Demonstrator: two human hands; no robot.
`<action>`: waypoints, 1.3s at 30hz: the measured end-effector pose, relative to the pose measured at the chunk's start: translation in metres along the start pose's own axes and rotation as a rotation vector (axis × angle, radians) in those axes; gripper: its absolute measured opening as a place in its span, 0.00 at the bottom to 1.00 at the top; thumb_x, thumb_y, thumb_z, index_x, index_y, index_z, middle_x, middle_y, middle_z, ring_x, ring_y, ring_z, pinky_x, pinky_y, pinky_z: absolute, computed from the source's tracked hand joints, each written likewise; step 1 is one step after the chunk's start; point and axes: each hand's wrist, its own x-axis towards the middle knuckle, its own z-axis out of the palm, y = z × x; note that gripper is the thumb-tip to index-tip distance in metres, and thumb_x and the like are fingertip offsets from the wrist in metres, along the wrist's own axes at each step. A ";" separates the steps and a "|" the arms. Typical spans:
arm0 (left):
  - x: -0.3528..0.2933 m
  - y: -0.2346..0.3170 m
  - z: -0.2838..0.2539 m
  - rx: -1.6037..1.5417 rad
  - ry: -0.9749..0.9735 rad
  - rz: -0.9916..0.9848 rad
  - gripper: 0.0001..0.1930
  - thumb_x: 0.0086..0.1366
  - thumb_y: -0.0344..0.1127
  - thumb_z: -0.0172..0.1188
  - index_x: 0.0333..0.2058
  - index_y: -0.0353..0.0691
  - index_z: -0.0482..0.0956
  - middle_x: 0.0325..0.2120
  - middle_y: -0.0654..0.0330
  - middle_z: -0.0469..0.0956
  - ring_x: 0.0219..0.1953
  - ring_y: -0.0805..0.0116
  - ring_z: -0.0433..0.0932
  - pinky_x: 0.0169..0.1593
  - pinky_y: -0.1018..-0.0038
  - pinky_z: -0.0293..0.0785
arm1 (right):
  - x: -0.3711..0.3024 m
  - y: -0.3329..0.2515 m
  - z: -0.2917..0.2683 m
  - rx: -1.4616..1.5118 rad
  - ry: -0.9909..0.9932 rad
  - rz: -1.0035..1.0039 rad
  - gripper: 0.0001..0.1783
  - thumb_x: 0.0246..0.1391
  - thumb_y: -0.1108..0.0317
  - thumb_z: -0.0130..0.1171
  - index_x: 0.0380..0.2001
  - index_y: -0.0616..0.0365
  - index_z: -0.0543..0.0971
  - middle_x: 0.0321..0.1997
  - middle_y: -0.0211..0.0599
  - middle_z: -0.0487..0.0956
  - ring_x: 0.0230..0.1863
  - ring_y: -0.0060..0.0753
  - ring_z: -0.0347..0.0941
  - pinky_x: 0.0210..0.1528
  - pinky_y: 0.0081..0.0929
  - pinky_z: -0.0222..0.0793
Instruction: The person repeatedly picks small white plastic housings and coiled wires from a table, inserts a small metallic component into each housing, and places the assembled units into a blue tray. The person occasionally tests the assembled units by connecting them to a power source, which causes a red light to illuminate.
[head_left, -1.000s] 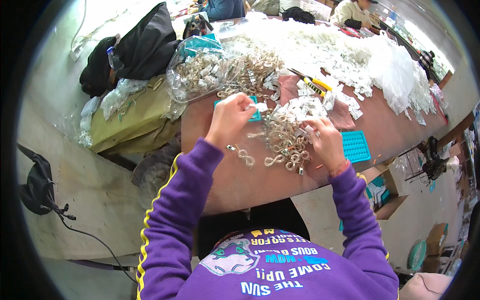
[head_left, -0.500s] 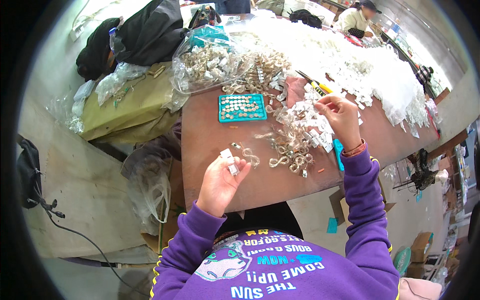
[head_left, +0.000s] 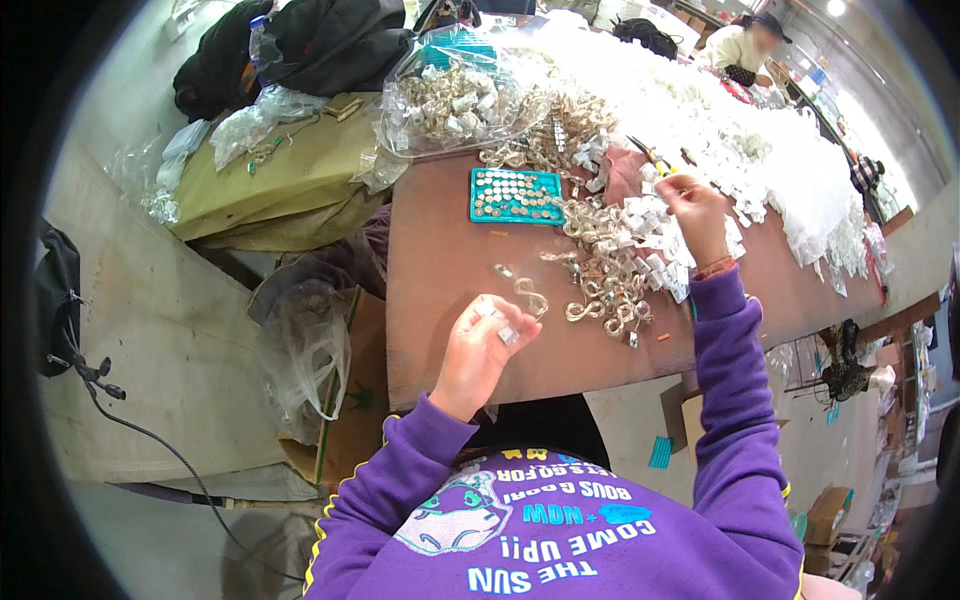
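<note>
Small white plastic casings (head_left: 508, 334) rest in my left hand (head_left: 470, 365), its fingers curled around them, above the near left part of the brown table. Beside its fingertips lies a coil of thin beige wire (head_left: 531, 297). Farther right, my right hand (head_left: 699, 222) is pinched over a heap of white casings (head_left: 640, 222); whatever its fingertips hold is too small to make out. Just beyond them are yellow-handled pliers (head_left: 662, 166), partly hidden. Several wire coils (head_left: 612, 304) lie nearer me. A teal tray (head_left: 474, 200) of round silvery discs stands between the hands, farther back.
A clear plastic bag (head_left: 400, 125) full of wired parts sits at the back left. White pieces (head_left: 740, 130) cover the far right of the table (head_left: 440, 265). An olive-covered surface (head_left: 290, 190) adjoins on the left. Another person (head_left: 730, 50) sits far right.
The whole view has shifted, so the table and its things appear farther right and higher. Both hands keep nearly the same places over the table; the left still holds the white casings.
</note>
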 end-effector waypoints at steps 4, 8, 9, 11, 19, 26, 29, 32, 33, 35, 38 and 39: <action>0.001 0.000 -0.002 -0.011 -0.038 0.021 0.03 0.65 0.26 0.50 0.37 0.39 0.71 0.34 0.59 0.74 0.42 0.63 0.76 0.56 0.60 0.72 | -0.005 -0.006 -0.004 0.083 -0.063 0.114 0.10 0.55 0.66 0.64 0.33 0.63 0.82 0.24 0.29 0.80 0.22 0.17 0.75 0.25 0.18 0.67; -0.003 0.006 0.007 -0.011 0.060 -0.081 0.08 0.67 0.28 0.51 0.44 0.38 0.73 0.37 0.60 0.76 0.40 0.67 0.76 0.51 0.67 0.75 | -0.027 -0.030 -0.018 0.726 -0.139 0.329 0.08 0.58 0.67 0.60 0.36 0.61 0.79 0.32 0.32 0.81 0.24 0.19 0.74 0.25 0.18 0.67; -0.004 0.008 0.011 0.010 0.017 -0.067 0.10 0.67 0.30 0.52 0.46 0.37 0.72 0.38 0.60 0.76 0.39 0.69 0.76 0.49 0.69 0.75 | -0.037 -0.038 -0.018 0.896 -0.185 0.362 0.08 0.59 0.67 0.60 0.36 0.61 0.79 0.34 0.33 0.81 0.24 0.19 0.74 0.25 0.17 0.68; -0.006 0.008 0.021 0.066 0.037 -0.080 0.14 0.69 0.32 0.54 0.51 0.35 0.71 0.40 0.60 0.76 0.38 0.72 0.76 0.46 0.75 0.75 | -0.062 -0.057 -0.007 1.066 -0.269 0.425 0.06 0.59 0.69 0.58 0.36 0.60 0.78 0.35 0.35 0.80 0.25 0.21 0.74 0.28 0.18 0.69; -0.023 0.011 0.036 0.000 0.067 0.102 0.18 0.69 0.32 0.56 0.55 0.33 0.69 0.41 0.59 0.77 0.38 0.77 0.74 0.42 0.80 0.72 | -0.145 -0.107 0.040 1.374 -0.401 0.537 0.04 0.59 0.75 0.57 0.37 0.62 0.77 0.34 0.35 0.78 0.28 0.26 0.75 0.32 0.23 0.70; -0.025 0.017 0.032 0.212 0.119 0.267 0.15 0.69 0.32 0.56 0.52 0.34 0.72 0.40 0.57 0.78 0.34 0.78 0.72 0.40 0.82 0.71 | -0.159 -0.112 0.048 1.448 -0.399 0.587 0.04 0.58 0.75 0.58 0.36 0.62 0.77 0.35 0.35 0.78 0.29 0.26 0.75 0.34 0.23 0.70; -0.026 0.022 0.031 0.471 0.150 0.382 0.16 0.68 0.32 0.58 0.52 0.34 0.73 0.39 0.57 0.79 0.33 0.77 0.73 0.39 0.81 0.71 | -0.159 -0.108 0.048 1.364 -0.431 0.451 0.03 0.57 0.76 0.58 0.35 0.63 0.76 0.35 0.35 0.77 0.31 0.27 0.75 0.37 0.24 0.70; -0.028 0.027 0.029 0.711 0.118 0.491 0.16 0.66 0.30 0.60 0.51 0.33 0.74 0.37 0.56 0.80 0.32 0.77 0.75 0.38 0.80 0.72 | -0.158 -0.102 0.046 1.324 -0.436 0.369 0.03 0.57 0.76 0.57 0.35 0.64 0.76 0.36 0.36 0.76 0.33 0.27 0.74 0.39 0.25 0.70; -0.028 0.029 0.028 0.789 0.095 0.525 0.16 0.65 0.29 0.60 0.51 0.33 0.74 0.36 0.56 0.81 0.32 0.76 0.75 0.37 0.80 0.73 | -0.156 -0.099 0.045 1.317 -0.450 0.356 0.04 0.57 0.76 0.57 0.35 0.64 0.76 0.37 0.36 0.76 0.34 0.28 0.75 0.40 0.26 0.70; -0.028 0.032 0.027 0.933 0.056 0.616 0.15 0.65 0.28 0.60 0.50 0.33 0.74 0.36 0.55 0.82 0.32 0.76 0.76 0.37 0.80 0.74 | -0.151 -0.094 0.041 1.282 -0.495 0.329 0.04 0.57 0.76 0.56 0.36 0.64 0.76 0.37 0.35 0.76 0.35 0.27 0.75 0.41 0.26 0.70; -0.027 0.033 0.026 1.034 0.036 0.689 0.16 0.64 0.26 0.61 0.50 0.33 0.75 0.35 0.55 0.82 0.33 0.76 0.78 0.37 0.80 0.75 | -0.143 -0.093 0.037 1.229 -0.540 0.325 0.06 0.57 0.75 0.56 0.37 0.64 0.77 0.40 0.35 0.76 0.42 0.28 0.74 0.47 0.25 0.68; -0.026 0.033 0.026 1.057 0.039 0.699 0.16 0.64 0.25 0.61 0.50 0.33 0.75 0.35 0.55 0.82 0.33 0.76 0.79 0.37 0.80 0.75 | -0.141 -0.096 0.037 1.172 -0.488 0.336 0.07 0.57 0.74 0.57 0.38 0.64 0.77 0.41 0.35 0.76 0.44 0.28 0.73 0.48 0.25 0.68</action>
